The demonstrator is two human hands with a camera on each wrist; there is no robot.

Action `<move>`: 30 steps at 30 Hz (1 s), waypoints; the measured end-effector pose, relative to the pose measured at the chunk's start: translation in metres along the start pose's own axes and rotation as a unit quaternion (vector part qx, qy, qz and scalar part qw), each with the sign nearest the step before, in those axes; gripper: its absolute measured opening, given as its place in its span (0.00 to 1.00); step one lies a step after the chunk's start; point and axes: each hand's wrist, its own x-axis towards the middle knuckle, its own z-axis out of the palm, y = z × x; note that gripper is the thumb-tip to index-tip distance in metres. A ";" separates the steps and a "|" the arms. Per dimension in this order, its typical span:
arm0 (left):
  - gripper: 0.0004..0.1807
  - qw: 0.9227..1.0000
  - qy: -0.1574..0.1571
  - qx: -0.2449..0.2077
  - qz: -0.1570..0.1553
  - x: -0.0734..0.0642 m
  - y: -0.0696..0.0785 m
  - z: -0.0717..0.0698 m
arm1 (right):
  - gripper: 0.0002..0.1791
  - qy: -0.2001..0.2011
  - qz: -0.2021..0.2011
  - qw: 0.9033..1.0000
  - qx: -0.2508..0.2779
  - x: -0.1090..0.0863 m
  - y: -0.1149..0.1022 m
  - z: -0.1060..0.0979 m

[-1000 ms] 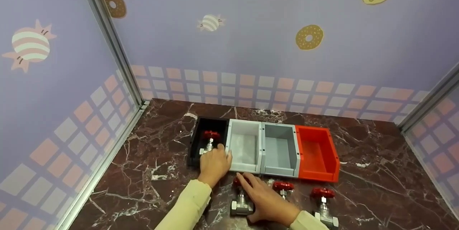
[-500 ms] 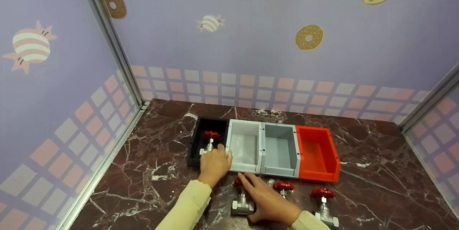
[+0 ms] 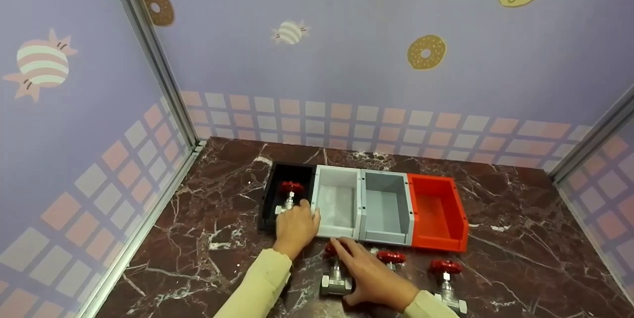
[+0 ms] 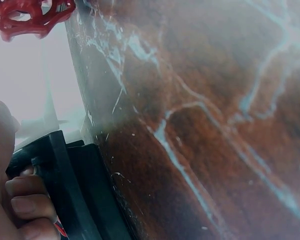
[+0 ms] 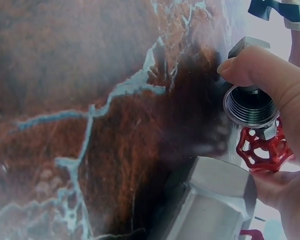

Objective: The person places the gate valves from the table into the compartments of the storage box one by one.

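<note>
My left hand reaches over the front of the black bin and grips the lower end of a valve with a red handwheel. In the left wrist view its fingers are curled inside the bin's wall. On the near side of the bins, my right hand grips a second steel valve, the index finger at its red handwheel. The right wrist view shows my thumb laid across this valve's threaded body, above its handwheel.
White, grey and red bins stand in a row beside the black one. Another valve is partly hidden behind my right hand; one more stands further right. A patterned wall rises behind.
The valve in my right hand has shifted very slightly away from me and to the right, along with the hand. The left hand and its valve look unmoved.
</note>
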 end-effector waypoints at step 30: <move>0.18 1.000 -0.014 -0.004 -0.004 0.000 -0.001 0.001 | 0.68 -0.010 0.028 1.000 0.003 0.010 0.005 -0.025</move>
